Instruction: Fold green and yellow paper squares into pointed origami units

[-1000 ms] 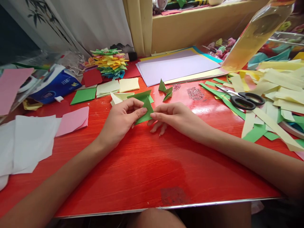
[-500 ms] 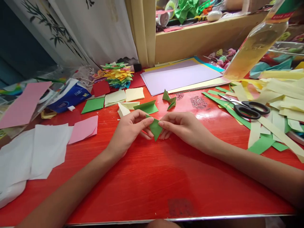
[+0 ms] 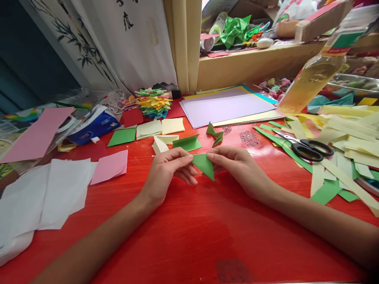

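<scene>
Pinching a green folded paper (image 3: 205, 164) over the red table (image 3: 189, 236), grasping its upper left corner with the left hand (image 3: 166, 171) and its upper right edge with the right hand (image 3: 237, 165), pointing its tip toward five o'clock. Facing a creased green piece (image 3: 186, 144) at eleven o'clock from it, a twisted green piece (image 3: 218, 136) at one, black-handled scissors (image 3: 304, 145) at three and pink paper (image 3: 109, 167) at nine.
</scene>
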Available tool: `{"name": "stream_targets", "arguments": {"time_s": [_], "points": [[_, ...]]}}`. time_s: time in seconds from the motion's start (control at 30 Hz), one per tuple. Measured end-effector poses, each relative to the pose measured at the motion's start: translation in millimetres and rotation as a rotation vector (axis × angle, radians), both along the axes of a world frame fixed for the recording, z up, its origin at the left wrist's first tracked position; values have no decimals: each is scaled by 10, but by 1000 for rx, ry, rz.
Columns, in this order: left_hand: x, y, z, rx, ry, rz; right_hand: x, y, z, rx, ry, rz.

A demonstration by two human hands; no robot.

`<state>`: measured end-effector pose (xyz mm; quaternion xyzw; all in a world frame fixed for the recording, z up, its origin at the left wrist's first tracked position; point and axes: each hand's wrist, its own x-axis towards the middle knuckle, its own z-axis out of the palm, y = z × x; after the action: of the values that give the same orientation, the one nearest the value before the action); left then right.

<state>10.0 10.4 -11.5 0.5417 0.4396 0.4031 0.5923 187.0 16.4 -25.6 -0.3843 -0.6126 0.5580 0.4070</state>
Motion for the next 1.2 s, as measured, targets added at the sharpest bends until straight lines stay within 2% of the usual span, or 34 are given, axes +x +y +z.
{"name": "stream_targets", "arguments": {"time_s": [0.1,0.23,0.4,0.5,0.63,0.83,1.0,1.2], "points": [[2,6,0,50,62,-7,3,7,-3,36,-55,-49],[12,24,-15,164,195,19,-3,13,-11,122,-171,-1],[0,46,-58,190,192,129,-23,37,-10,-29,-69,108],[-11,54,-66,231,229,99,-24,59,-15,-64,-98,131],[-5,60,-64,303,238,60,-23,66,-30,-23,-78,64],[8,62,-87,230,156,57,-20,46,-23,40,40,-49],[5,53,-94,236,148,51,-9,53,-33,93,44,-45],[6,42,-87,226,147,32,-10,45,-12,47,67,13]]}}
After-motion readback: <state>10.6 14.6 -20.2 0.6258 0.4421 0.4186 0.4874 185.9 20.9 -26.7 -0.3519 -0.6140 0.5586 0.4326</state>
